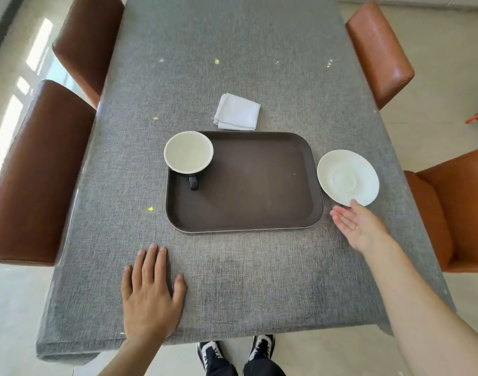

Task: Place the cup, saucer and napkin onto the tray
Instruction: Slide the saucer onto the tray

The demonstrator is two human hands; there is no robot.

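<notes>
No writing can be read anywhere. Brown chairs (37,172) are seen along both long edges of the grey-clothed worktop (232,280). The dark cup (188,153), pale inside, is stood in the brown tray's (259,185) far-left corner; the white saucer (347,177) is beside its right edge, the folded napkin (236,112) just beyond. The right hand (358,229) is spread open, thumb at the saucer rim; the left hand (151,291) is laid flat, holding nothing.

the cup (188,153) covers the tray's (248,221) far left corner, and its own dark outside shows only as a sliver and a handle stub. the right hand (358,226) is motion-blurred, its thumb tip overlapping the saucer's (347,176) near rim; contact can't be told. chairs (37,172) are cut off at both side edges, forearms at the bottom.
</notes>
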